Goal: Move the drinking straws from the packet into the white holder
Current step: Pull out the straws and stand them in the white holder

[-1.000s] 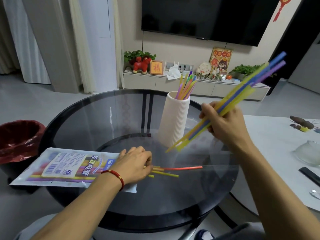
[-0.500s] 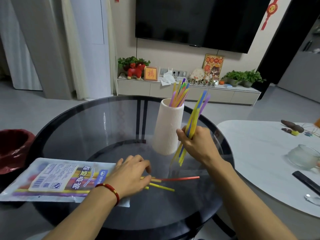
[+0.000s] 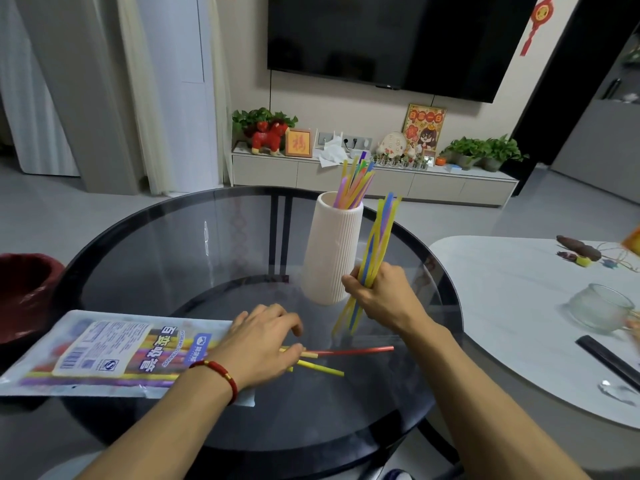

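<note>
A ribbed white holder (image 3: 333,251) stands on the round glass table (image 3: 173,258), with several coloured straws (image 3: 354,180) sticking out of it. My right hand (image 3: 382,294) grips a near-upright bundle of yellow and blue straws (image 3: 377,244) just right of the holder, their lower ends near the glass. The straw packet (image 3: 104,351) lies flat at the left. My left hand (image 3: 263,341) rests on the packet's open end, fingers spread, over straws poking out. A red straw (image 3: 356,350) and a yellow straw (image 3: 322,368) extend onto the glass.
A white oval table (image 3: 502,306) adjoins on the right, carrying a glass cup (image 3: 601,308), a dark remote (image 3: 609,362) and small items. A dark red bin (image 3: 24,292) sits left of the glass table. A TV cabinet with plants lines the far wall.
My right hand swung the straw bundle from a slant at the right to near upright beside the holder, and lowered it. My left hand stayed on the packet's end.
</note>
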